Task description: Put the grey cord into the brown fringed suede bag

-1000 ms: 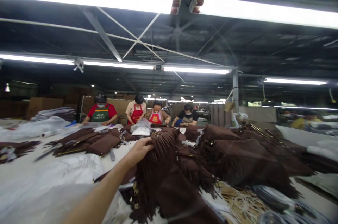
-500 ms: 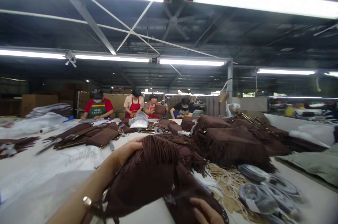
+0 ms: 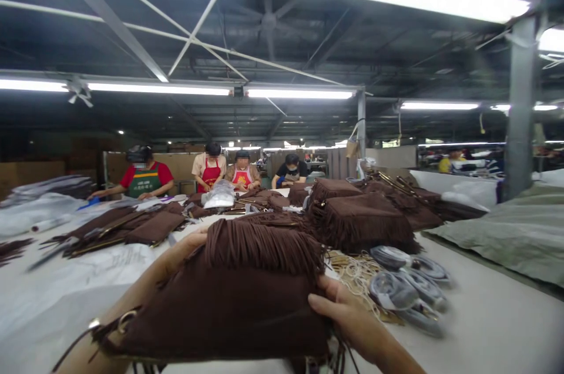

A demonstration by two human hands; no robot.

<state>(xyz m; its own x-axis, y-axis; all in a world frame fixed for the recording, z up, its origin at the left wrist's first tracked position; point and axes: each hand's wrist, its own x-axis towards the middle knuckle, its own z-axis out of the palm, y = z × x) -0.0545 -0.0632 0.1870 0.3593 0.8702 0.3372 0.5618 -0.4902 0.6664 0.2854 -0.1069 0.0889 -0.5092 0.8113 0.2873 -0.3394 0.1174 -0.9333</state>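
A dark brown fringed bag (image 3: 229, 309) fills the near middle of the head view, raised over the white table, its fringe folded along the far edge. My left hand (image 3: 196, 240) grips its far left corner, with the fingers mostly behind the fringe. At the right edge my right hand (image 3: 337, 303) is closed on the bag, thumb on the face towards me and fingers behind. A metal ring (image 3: 127, 321) shows at the bag's lower left corner. Fringe strands hang below its near edge.
Stacked brown fringed bags (image 3: 365, 218) stand beyond on the right; more bags (image 3: 154, 227) lie on the left. Plastic-wrapped coils (image 3: 396, 289) and tan tags with white strings (image 3: 352, 268) sit at right. Clear plastic (image 3: 101, 274) covers the left. Several co-workers (image 3: 209, 168) work across the table.
My right hand has come up from the lower edge and taken the bag's right side. The bag now lies spread wider between both hands. The view has turned right.
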